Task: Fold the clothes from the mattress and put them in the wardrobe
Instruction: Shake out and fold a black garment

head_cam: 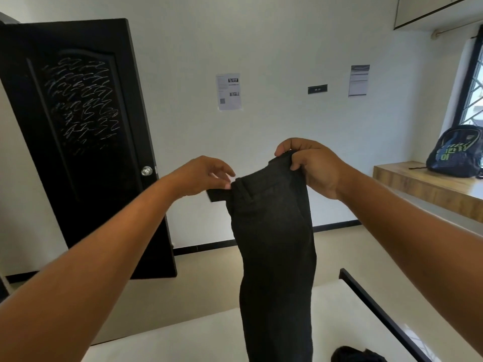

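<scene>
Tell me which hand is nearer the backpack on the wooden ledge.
Right. The right hand, gripping the waistband of the trousers, is left of the backpack on the ledge; the left hand, pinching the waistband's other end, lies even farther left.

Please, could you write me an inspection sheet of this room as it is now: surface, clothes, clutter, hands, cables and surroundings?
Surface: white mattress, low in the view.
Job's things: dark trousers hang by the waistband above the mattress; a second dark garment lies on it at the lower right, partly cut off.
Clutter: nothing seen.
Hands: right hand grips the raised end of the waistband; left hand has its fingertips at the other end, pinch not certain.
Cables: nothing seen.
Surroundings: black door with white scribbles; papers on the white wall; backpack on a wooden ledge beside the window.
</scene>
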